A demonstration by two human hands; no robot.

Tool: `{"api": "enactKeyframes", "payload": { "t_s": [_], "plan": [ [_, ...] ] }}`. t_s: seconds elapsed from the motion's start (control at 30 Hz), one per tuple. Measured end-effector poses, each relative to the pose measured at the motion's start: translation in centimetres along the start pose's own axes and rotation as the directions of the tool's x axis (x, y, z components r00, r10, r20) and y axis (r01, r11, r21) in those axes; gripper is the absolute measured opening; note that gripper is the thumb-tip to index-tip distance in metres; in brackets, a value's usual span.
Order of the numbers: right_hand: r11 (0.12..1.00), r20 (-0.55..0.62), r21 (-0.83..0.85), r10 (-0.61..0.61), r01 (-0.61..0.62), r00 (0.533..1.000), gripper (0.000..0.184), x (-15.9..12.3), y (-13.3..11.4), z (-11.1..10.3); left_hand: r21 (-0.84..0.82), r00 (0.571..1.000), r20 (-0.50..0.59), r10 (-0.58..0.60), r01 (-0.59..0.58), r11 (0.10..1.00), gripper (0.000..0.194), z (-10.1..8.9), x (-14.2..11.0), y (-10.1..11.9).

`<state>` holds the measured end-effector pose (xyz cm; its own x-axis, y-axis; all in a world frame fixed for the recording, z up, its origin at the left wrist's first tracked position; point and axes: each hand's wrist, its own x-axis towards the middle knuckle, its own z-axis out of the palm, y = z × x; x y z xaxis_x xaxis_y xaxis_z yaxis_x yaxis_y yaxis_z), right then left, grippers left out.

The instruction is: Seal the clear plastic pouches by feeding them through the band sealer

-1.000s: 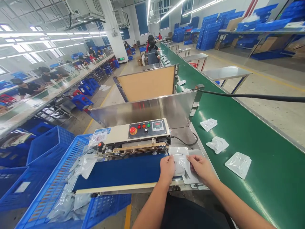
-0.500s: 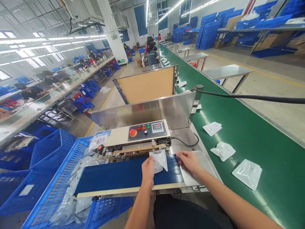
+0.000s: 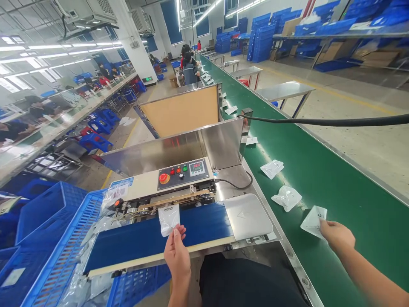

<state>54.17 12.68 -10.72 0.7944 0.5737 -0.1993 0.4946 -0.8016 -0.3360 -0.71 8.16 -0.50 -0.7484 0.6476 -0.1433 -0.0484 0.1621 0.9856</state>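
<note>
My left hand (image 3: 177, 260) pinches the lower edge of a clear plastic pouch (image 3: 168, 219), which hangs just above the blue belt (image 3: 194, 234) of a band sealer (image 3: 183, 172), close to its heated jaws. My right hand (image 3: 337, 236) reaches out over the green conveyor (image 3: 361, 187), its fingertips gripping the edge of another clear pouch (image 3: 314, 221). Two more pouches (image 3: 272, 169) lie on that conveyor, nearer the sealer. A white plate (image 3: 247, 216) sits at the right end of the blue belt, with nothing on it.
Blue plastic crates (image 3: 51, 213) holding loose pouches stand left of the sealer. A steel guard (image 3: 198, 147) rises behind it, and a black cable (image 3: 319, 121) crosses above the conveyor. A co-worker (image 3: 190, 72) sits far along the line.
The pouch has moved from the white plate onto the blue belt area, now held by my left hand alone. My right hand has let go and moved right to the conveyor.
</note>
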Motion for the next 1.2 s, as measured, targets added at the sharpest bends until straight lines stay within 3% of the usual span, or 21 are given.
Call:
{"api": "enactKeyframes", "payload": {
  "t_s": [0.1, 0.17, 0.23, 0.33, 0.4, 0.47, 0.57, 0.67, 0.77, 0.9, 1.0, 1.2],
  "plan": [
    [0.985, -0.016, 0.17, -0.037, 0.039, 0.999, 0.032, -2.9, -1.9, -0.2, 0.032, 0.99, 0.131, 0.055, -0.06, 0.998, 0.061, 2.3, -1.5, 0.7],
    [0.901, -0.132, 0.391, -0.146, 0.187, 0.98, 0.044, -5.9, -4.4, -0.6, 0.053, 0.956, 0.278, 0.095, -0.114, 0.992, 0.058, 4.4, -2.9, 1.1],
    [0.755, -0.241, 0.546, -0.274, 0.364, 0.931, 0.059, -9.5, -7.4, -1.2, 0.067, 0.881, 0.454, 0.136, -0.186, 0.98, 0.051, 6.8, -4.4, 1.4],
    [0.573, -0.2, 0.626, -0.538, 0.529, 0.819, 0.058, -15.6, -11.5, -2.2, 0.042, 0.723, 0.672, 0.158, -0.25, 0.967, 0.047, 10.4, -6.5, 2.2],
    [0.469, -0.109, 0.693, -0.682, 0.547, 0.723, 0.051, -19.1, -13.3, -2.6, 0.006, 0.627, 0.761, 0.165, -0.261, 0.965, 0.048, 12.2, -7.5, 3.0],
    [0.415, -0.005, 0.79, -0.732, 0.451, 0.682, 0.05, -21.6, -14.3, -2.9, -0.017, 0.582, 0.791, 0.192, -0.293, 0.956, 0.046, 13.1, -8.0, 3.7],
    [0.451, 0.201, 0.873, -0.681, 0.186, 0.704, 0.063, -22.9, -15.1, -3.1, -0.002, 0.601, 0.767, 0.226, -0.35, 0.937, 0.049, 13.0, -8.0, 4.2],
    [0.56, 0.357, 0.816, -0.679, 0.139, 0.641, 0.069, -22.4, -16.3, -3.1, 0.036, 0.658, 0.723, 0.208, -0.336, 0.941, 0.051, 12.2, -7.2, 3.7],
    [0.578, 0.375, 0.796, -0.702, 0.178, 0.605, 0.07, -21.8, -17.8, -2.6, 0.089, 0.71, 0.69, 0.141, -0.276, 0.957, 0.056, 11.7, -6.1, 2.8],
    [0.507, 0.366, 0.858, -0.712, 0.079, 0.599, 0.072, -22.3, -19.4, -0.9, 0.101, 0.746, 0.663, 0.067, -0.177, 0.979, 0.058, 11.7, -5.1, 1.7],
    [0.525, 0.414, 0.851, -0.699, 0.025, 0.583, 0.073, -23.0, -19.5, 0.4, 0.055, 0.79, 0.613, 0.014, -0.06, 0.997, 0.061, 11.7, -4.6, 0.9],
    [0.563, 0.41, 0.822, -0.688, 0.084, 0.599, 0.057, -22.7, -19.5, 1.2, 0.051, 0.794, 0.606, -0.056, 0.032, 0.998, 0.058, 11.6, -3.5, -0.4]
  ]
}}
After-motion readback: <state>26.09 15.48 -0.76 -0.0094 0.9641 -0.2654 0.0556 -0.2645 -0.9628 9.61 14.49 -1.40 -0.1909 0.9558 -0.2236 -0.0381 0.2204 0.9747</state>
